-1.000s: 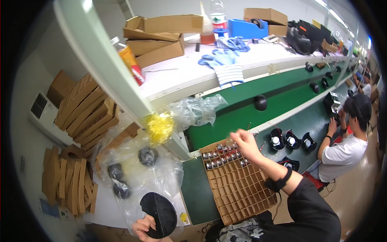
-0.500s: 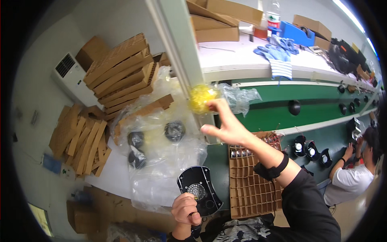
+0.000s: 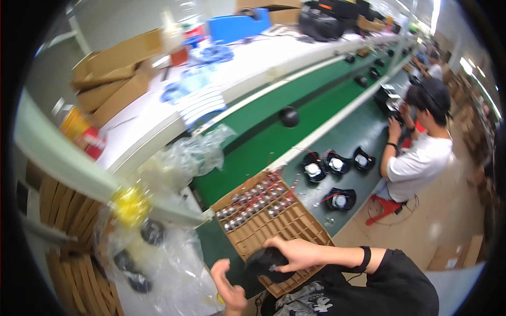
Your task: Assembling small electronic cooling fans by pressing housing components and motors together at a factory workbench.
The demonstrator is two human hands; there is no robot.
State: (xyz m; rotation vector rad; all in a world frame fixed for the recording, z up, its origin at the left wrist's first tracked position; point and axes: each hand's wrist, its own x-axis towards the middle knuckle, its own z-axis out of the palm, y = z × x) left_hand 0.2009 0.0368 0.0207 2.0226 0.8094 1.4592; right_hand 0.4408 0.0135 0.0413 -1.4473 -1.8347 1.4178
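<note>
Near the bottom centre, my right hand grips a black curved plastic housing, fingers on its right side. My left hand is just left of the housing, apart from it, with thumb and fingers spread and nothing in them. Behind and beneath the right hand lies a cardboard divider tray. Its far compartments hold several small silvery cylindrical parts with red wires.
Plastic sheeting and a yellow bundle lie left. Several black housings with white centres stand on the green bench to the right, where a co-worker sits. Beyond runs a green conveyor carrying black rounded parts.
My view has swung right. My right hand has left the yellow bundle and now grips the black housing, which my left hand held before. The left hand has let go and opened.
</note>
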